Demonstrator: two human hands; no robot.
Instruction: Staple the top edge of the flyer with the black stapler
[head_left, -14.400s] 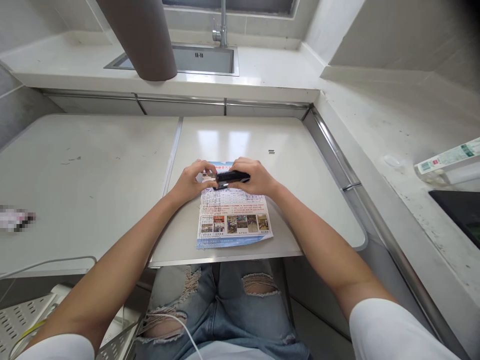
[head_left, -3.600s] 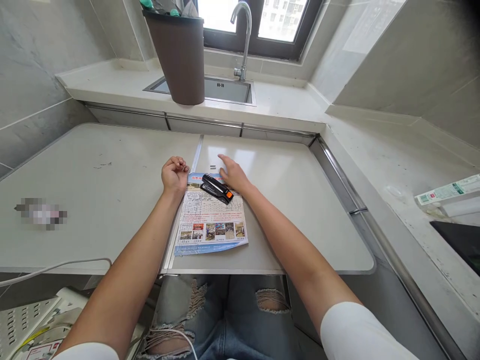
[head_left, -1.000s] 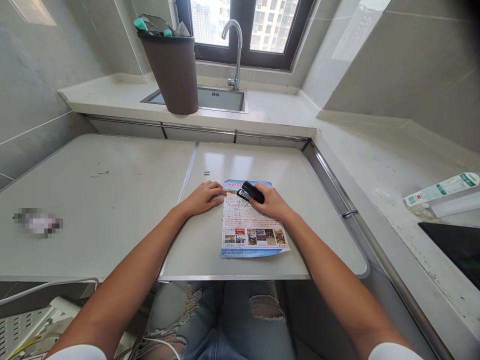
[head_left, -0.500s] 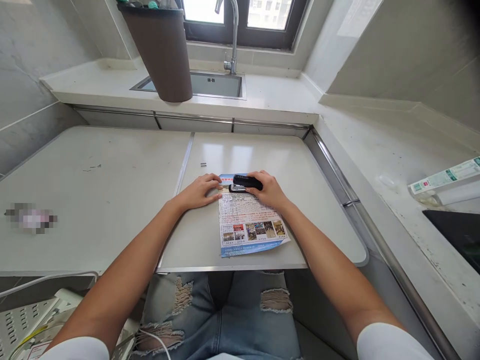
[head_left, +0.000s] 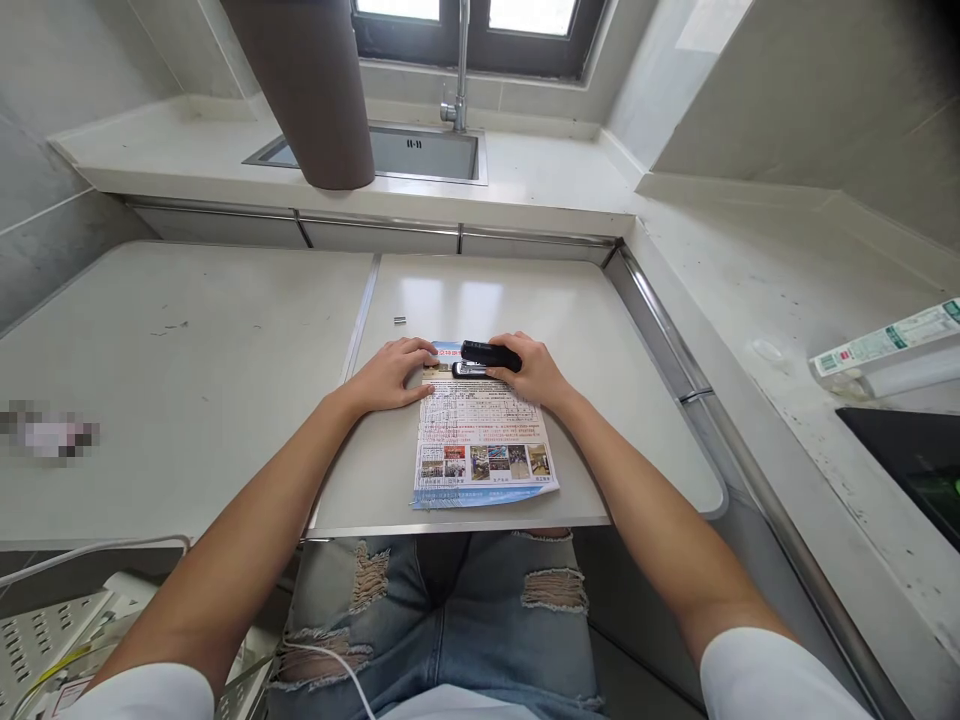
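A printed leaflet (head_left: 480, 440) with red text and small photos lies on the white table (head_left: 585, 330) in front of me. A black stapler (head_left: 489, 355) sits across the leaflet's top edge, pointing left. My right hand (head_left: 531, 372) is closed around the stapler's rear end. My left hand (head_left: 391, 372) rests with fingers spread flat on the leaflet's top left corner, next to the stapler's mouth. A small strip of staples (head_left: 400, 320) lies on the table just beyond my left hand.
A brown bin (head_left: 307, 90) stands on the counter by the sink (head_left: 405, 155) and tap (head_left: 457, 70). A raised counter (head_left: 787, 300) runs along the right with a boxed roll (head_left: 885, 345) and a black hob (head_left: 915, 460). A white cable (head_left: 90, 550) hangs at lower left.
The leaflet and both hands have slid a little left on the table. The stapler has turned from angled to lying across the top edge, with my left hand coming onto the corner.
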